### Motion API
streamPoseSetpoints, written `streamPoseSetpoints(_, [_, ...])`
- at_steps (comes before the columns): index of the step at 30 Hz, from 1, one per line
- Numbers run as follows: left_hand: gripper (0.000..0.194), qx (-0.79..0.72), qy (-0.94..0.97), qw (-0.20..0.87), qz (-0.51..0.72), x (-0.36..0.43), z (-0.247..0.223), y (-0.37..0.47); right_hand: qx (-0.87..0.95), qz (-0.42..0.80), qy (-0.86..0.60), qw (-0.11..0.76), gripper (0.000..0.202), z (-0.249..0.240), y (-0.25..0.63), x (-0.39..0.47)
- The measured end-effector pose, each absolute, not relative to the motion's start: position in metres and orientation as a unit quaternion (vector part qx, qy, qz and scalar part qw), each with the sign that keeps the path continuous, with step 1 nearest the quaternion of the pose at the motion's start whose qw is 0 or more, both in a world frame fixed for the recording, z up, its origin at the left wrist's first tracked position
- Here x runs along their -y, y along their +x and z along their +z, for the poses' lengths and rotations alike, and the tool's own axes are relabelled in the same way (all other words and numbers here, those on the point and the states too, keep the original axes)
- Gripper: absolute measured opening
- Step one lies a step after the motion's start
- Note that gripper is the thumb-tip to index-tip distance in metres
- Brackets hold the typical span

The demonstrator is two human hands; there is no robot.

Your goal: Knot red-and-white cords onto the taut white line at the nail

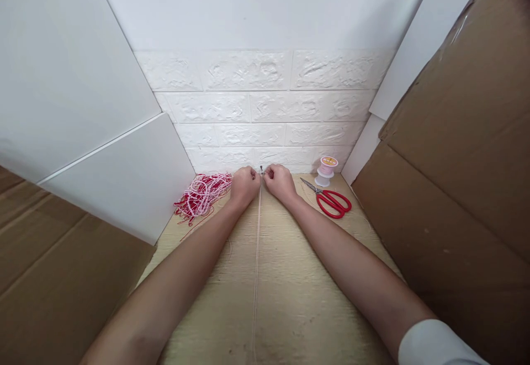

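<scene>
Pale thin cord (pixel 257 243) runs from a small dark peg (pixel 261 168) near the wall straight down the board toward me. On the left of the peg, my left hand (pixel 245 181) is closed in a pinch at the cord's upper end. My right hand (pixel 279 180) mirrors it on the right side, its fingers pressed together. A short piece of light cord seems to pass between the two hands in front of the peg. The fingertips are small in the view, so the exact knot or loop there is hard to make out.
A tangled heap of red and pink braided cords (pixel 202 195) lies at the left. Red-handled scissors (pixel 331 200) rest at the right, beside stacked spools (pixel 326 170). White brick-pattern wall (pixel 265 105) stands behind, with cardboard (pixel 455 160) on the right side.
</scene>
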State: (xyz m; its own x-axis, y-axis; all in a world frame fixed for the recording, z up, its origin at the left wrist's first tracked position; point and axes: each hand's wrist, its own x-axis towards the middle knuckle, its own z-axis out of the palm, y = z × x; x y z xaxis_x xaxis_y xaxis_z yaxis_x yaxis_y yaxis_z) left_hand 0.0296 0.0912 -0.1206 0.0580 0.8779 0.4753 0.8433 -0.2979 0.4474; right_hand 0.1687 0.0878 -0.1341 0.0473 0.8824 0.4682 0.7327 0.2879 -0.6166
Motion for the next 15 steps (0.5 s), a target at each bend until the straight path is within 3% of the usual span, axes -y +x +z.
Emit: streamPoseSetpoints(15, [0.012, -0.604, 0.727, -0.009, 0.327, -0.0935, -0.1209, 0.0313, 0.676, 0.085, -0.601, 0.417, 0.007, -0.1344, 0.1703, -0.0903])
